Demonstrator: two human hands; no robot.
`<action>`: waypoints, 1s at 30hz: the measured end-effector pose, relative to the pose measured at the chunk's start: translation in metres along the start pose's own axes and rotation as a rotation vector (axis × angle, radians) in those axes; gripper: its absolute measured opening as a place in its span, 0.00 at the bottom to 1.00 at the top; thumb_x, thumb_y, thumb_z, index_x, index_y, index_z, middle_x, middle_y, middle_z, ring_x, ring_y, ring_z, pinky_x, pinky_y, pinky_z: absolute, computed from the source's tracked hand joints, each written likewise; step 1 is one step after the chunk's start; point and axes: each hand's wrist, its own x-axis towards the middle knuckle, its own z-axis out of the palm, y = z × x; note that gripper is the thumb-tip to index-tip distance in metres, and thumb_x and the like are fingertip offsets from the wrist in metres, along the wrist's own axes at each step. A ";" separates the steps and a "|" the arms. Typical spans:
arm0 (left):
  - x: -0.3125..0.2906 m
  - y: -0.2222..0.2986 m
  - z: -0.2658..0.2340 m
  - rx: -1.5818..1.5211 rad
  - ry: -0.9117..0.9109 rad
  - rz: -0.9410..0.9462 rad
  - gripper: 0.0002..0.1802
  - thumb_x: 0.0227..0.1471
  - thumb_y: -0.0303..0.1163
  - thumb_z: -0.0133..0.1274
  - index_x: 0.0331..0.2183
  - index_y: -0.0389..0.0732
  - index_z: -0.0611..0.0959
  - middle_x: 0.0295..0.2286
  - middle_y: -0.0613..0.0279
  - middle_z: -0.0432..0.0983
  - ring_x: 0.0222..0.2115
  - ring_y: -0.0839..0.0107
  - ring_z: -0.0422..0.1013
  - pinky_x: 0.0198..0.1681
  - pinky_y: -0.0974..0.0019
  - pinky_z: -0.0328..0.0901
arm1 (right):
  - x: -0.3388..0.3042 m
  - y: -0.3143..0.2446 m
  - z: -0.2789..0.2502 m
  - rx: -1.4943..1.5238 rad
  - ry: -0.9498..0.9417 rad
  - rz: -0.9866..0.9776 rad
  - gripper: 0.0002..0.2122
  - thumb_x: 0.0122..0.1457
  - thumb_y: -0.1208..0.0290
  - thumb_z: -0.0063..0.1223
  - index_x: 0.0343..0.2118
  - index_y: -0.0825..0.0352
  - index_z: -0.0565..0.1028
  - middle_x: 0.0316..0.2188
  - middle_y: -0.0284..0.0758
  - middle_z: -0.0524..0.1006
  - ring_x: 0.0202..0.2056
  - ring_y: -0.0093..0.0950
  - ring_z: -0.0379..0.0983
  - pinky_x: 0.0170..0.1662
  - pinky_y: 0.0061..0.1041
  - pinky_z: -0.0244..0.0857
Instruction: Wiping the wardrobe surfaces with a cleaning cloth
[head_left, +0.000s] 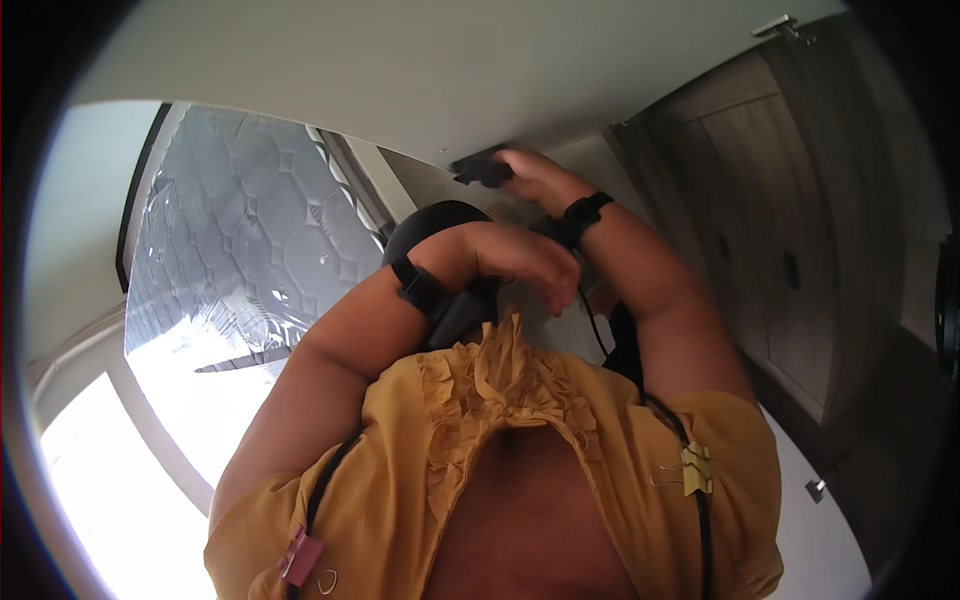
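Note:
Both my arms are raised and bent, with black bands round the wrists. My right hand is the farther one, up beside a large white panel. Its fingers are closed on a small black object, whose kind I cannot make out. My left hand hangs nearer my chest, palm side mostly hidden, fingers loosely bent downward. Nothing shows in it. Behind that hand and wrist is a rounded black object, partly covered by my forearm.
A grey quilted mattress in clear plastic stands at the left, near a bright window. On the right is a dark wooden cabinet. A metal hinge sits on the panel's edge. A thin black cable hangs by my right arm.

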 end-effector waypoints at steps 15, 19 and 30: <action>0.013 -0.019 -0.024 -0.130 0.120 0.054 0.18 0.55 0.39 0.46 0.39 0.34 0.79 0.36 0.54 0.78 0.41 0.59 0.76 0.48 0.58 0.68 | -0.175 -0.105 0.099 0.064 0.014 -0.413 0.13 0.63 0.71 0.42 0.45 0.76 0.70 0.41 0.44 0.77 0.38 0.36 0.76 0.39 0.31 0.73; 0.007 -0.032 -0.016 -0.149 0.356 0.139 0.20 0.56 0.41 0.46 0.43 0.36 0.78 0.40 0.52 0.77 0.42 0.59 0.74 0.50 0.57 0.66 | -0.258 -0.100 0.164 0.036 -0.229 -0.643 0.18 0.62 0.68 0.45 0.52 0.73 0.69 0.46 0.42 0.75 0.46 0.36 0.72 0.48 0.34 0.68; -0.061 -0.007 0.105 -0.751 0.228 0.599 0.34 0.59 0.62 0.41 0.52 0.43 0.73 0.52 0.55 0.70 0.51 0.53 0.69 0.52 0.39 0.65 | -0.263 0.000 0.157 -1.330 0.419 -0.739 0.23 0.51 0.81 0.44 0.54 0.69 0.68 0.47 0.42 0.73 0.49 0.35 0.70 0.53 0.32 0.65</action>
